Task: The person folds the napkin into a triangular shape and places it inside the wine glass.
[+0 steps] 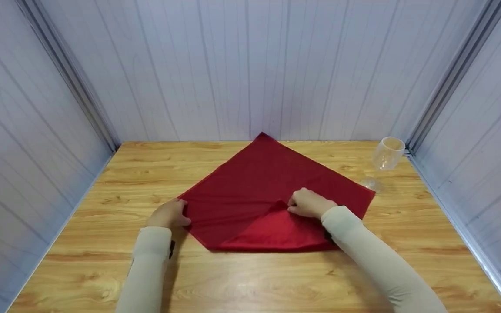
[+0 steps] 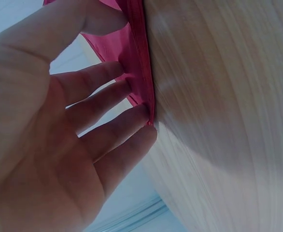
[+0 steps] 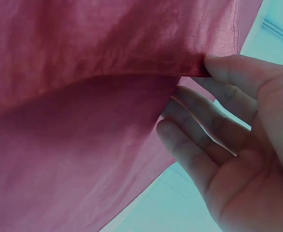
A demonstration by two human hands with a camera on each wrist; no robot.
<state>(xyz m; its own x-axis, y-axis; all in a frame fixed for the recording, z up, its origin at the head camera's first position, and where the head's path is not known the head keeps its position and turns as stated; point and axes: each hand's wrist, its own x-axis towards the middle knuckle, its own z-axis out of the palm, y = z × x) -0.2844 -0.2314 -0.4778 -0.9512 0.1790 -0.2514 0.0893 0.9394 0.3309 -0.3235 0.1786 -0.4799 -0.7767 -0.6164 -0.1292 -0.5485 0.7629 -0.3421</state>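
Observation:
A dark red cloth napkin lies spread on the wooden table, its far corner reaching the back wall. Its near part is folded upward, showing a brighter, shinier face. My right hand pinches the tip of this folded corner between thumb and forefinger, lifted a little over the cloth; the right wrist view shows the other fingers loose below it. At the napkin's left corner, my left hand rests with fingertips on the cloth. In the left wrist view its fingers are spread and nearly straight along the hemmed edge.
A clear stemmed glass stands at the back right, its foot close to the napkin's right corner. Pale panelled walls enclose the table at the back and both sides.

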